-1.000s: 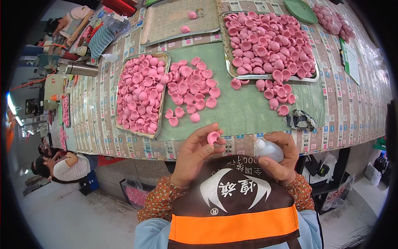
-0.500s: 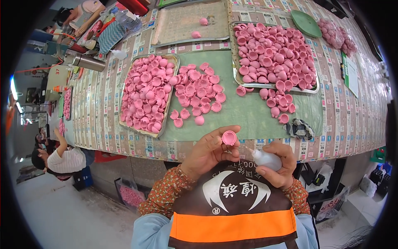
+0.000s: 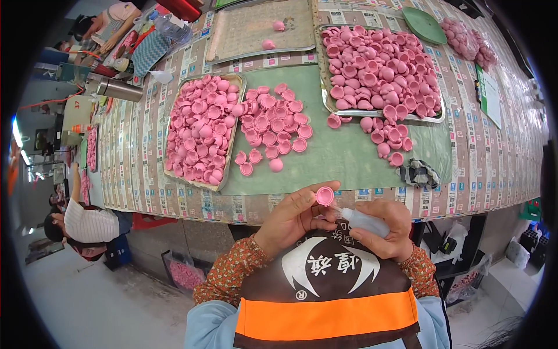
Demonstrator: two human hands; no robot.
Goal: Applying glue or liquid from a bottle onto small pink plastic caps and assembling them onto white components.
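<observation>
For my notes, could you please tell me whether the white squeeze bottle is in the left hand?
No, the right hand holds the white squeeze bottle.

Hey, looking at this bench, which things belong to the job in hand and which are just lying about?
In the job: pink cup in the left hand; squeeze bottle in the right hand; probably also the loose pink pieces on the green mat, the heaped left tray and heaped right tray.

Apparently just lying about: steel flask; green plate; patterned cloth.
</observation>
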